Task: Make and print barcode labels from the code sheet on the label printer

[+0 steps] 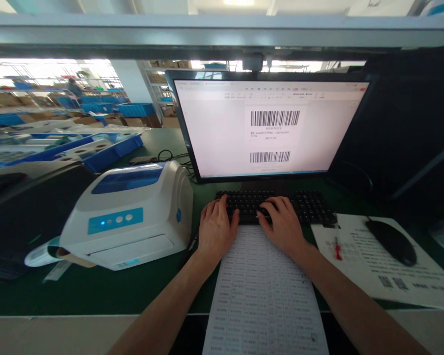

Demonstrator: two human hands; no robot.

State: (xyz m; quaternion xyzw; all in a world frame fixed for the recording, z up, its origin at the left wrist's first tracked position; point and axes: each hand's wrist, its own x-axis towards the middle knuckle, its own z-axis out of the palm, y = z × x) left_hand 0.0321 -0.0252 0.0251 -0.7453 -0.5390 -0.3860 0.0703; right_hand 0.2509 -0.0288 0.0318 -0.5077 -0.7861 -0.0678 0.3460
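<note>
We hold the fingers of our left hand (216, 228) loosely side by side on the left end of the black keyboard (246, 203), thumb apart; those of our right hand (284, 223) bend over its middle keys, thumb out too — whether any key is pressed, we cannot tell. The keyboard lies just below the monitor (222, 138), where we see two barcodes. Between our forearms, a printed sheet (264, 286) runs toward us from the keyboard. To our right, a mouse (391, 241) rests on another paper (358, 266); to our left stands a white printer (179, 197) — one blue light glowing — with a blue tray (113, 154) beyond.
</note>
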